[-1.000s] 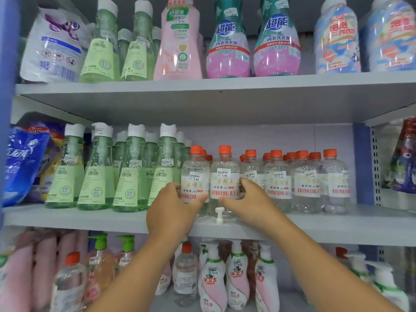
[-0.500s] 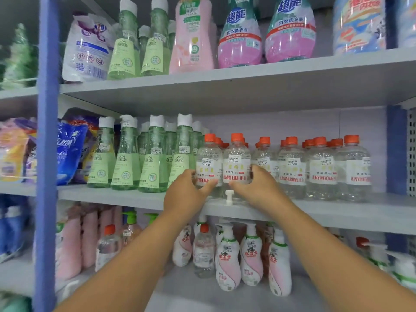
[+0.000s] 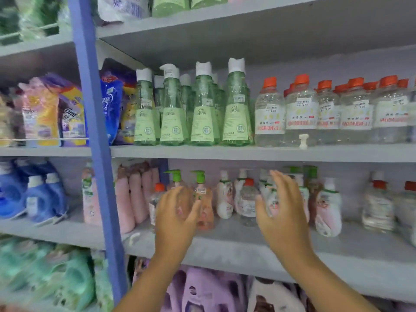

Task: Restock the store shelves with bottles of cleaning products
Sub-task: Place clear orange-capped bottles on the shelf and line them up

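Clear bottles (image 3: pixel 301 113) with orange caps are standing upright in a row on the middle shelf (image 3: pixel 225 152), just right of the green bottles (image 3: pixel 202 109), and I am no longer touching them. A second ago both hands were cupping the front two; now my left hand (image 3: pixel 174 219) and right hand (image 3: pixel 282 218) are dropping in front of the shelf below, fingers spread, holding nothing. I am judging that placement done and the next reach starting toward the pump bottles (image 3: pixel 200 199). A small white cap (image 3: pixel 303 140) is sitting loose by the row's front edge. Motion is blurring the labels.
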